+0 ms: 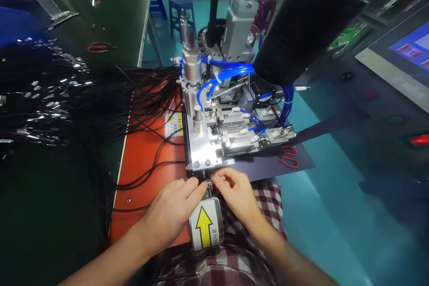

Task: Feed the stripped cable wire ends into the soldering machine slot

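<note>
Working at the near edge of the machine point(201, 149), left hand point(177, 201) and right hand point(236, 192) curl in at a small part point(210, 186); whether the fingers grip it, I cannot tell. Positioning seems underway, calling next for careful alignment.

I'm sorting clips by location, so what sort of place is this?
Most likely a factory workshop: a metal machine fed by blue tubes stands in front of the person, many black cables lie to its left, and a warning label sits beside it.
</note>
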Demonstrator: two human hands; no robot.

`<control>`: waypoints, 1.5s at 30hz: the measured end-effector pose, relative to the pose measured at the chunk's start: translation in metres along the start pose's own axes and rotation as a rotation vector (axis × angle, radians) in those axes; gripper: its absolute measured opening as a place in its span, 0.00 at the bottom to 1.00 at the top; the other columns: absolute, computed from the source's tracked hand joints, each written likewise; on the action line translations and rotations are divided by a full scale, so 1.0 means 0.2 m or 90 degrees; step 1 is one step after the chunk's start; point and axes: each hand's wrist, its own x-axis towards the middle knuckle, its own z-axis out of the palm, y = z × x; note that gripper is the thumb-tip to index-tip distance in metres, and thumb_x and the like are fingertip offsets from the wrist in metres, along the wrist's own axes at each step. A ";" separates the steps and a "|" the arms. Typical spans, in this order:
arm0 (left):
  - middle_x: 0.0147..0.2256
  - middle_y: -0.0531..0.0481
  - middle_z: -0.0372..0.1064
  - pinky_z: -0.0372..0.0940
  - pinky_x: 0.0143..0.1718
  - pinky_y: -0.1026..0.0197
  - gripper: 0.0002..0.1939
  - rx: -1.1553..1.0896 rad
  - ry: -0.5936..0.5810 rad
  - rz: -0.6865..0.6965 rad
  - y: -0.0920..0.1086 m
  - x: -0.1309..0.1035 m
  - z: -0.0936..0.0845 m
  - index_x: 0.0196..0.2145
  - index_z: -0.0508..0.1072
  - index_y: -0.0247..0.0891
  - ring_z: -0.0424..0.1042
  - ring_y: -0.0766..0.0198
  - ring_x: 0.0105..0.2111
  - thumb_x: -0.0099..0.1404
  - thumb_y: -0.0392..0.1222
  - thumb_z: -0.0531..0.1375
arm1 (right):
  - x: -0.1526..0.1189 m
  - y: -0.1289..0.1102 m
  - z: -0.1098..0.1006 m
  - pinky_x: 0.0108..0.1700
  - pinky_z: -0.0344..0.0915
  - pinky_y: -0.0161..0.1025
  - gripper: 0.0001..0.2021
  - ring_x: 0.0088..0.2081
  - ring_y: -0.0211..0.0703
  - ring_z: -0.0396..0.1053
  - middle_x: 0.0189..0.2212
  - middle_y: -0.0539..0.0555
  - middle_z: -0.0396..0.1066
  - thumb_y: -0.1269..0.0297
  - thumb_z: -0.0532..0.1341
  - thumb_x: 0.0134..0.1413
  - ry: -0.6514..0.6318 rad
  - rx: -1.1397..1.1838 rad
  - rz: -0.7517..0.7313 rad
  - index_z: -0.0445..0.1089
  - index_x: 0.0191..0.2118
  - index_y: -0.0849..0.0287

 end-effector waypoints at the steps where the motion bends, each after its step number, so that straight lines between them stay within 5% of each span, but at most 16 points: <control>1: 0.32 0.43 0.69 0.67 0.28 0.58 0.16 -0.003 0.001 -0.001 0.00 0.00 0.00 0.47 0.68 0.29 0.68 0.60 0.28 0.65 0.28 0.47 | 0.00 -0.01 0.01 0.24 0.54 0.35 0.09 0.22 0.37 0.57 0.19 0.48 0.62 0.60 0.60 0.49 0.002 0.028 0.009 0.68 0.25 0.60; 7: 0.33 0.42 0.70 0.68 0.30 0.59 0.15 -0.018 0.017 -0.007 0.00 0.01 0.00 0.46 0.69 0.30 0.69 0.60 0.30 0.66 0.28 0.47 | -0.01 -0.03 0.05 0.24 0.53 0.35 0.09 0.21 0.36 0.55 0.18 0.45 0.59 0.61 0.64 0.42 0.005 0.195 0.062 0.65 0.24 0.60; 13: 0.33 0.42 0.70 0.68 0.30 0.59 0.15 -0.031 0.025 -0.009 0.00 0.01 0.00 0.46 0.69 0.30 0.69 0.61 0.29 0.66 0.28 0.47 | -0.04 0.00 0.06 0.23 0.50 0.34 0.07 0.21 0.35 0.52 0.18 0.44 0.55 0.63 0.61 0.50 0.056 0.114 -0.049 0.65 0.26 0.59; 23: 0.31 0.44 0.70 0.68 0.27 0.58 0.14 -0.042 0.017 -0.005 0.00 0.01 -0.01 0.45 0.69 0.29 0.69 0.59 0.27 0.66 0.29 0.49 | -0.04 0.01 0.02 0.25 0.53 0.34 0.08 0.22 0.36 0.54 0.20 0.45 0.58 0.62 0.58 0.52 0.029 0.078 -0.020 0.64 0.26 0.59; 34: 0.32 0.47 0.69 0.66 0.29 0.60 0.14 -0.090 -0.004 -0.044 -0.01 0.02 -0.01 0.46 0.68 0.36 0.69 0.61 0.29 0.65 0.29 0.50 | 0.00 0.00 -0.01 0.21 0.42 0.32 0.12 0.18 0.31 0.44 0.15 0.43 0.55 0.58 0.64 0.41 -0.036 0.263 0.169 0.65 0.21 0.61; 45: 0.32 0.46 0.70 0.67 0.29 0.59 0.13 -0.081 0.006 -0.038 0.00 0.02 0.00 0.44 0.70 0.33 0.70 0.60 0.29 0.65 0.29 0.50 | -0.14 -0.02 0.01 0.22 0.50 0.34 0.10 0.20 0.35 0.53 0.18 0.46 0.58 0.59 0.61 0.50 -0.022 -0.010 0.057 0.67 0.26 0.60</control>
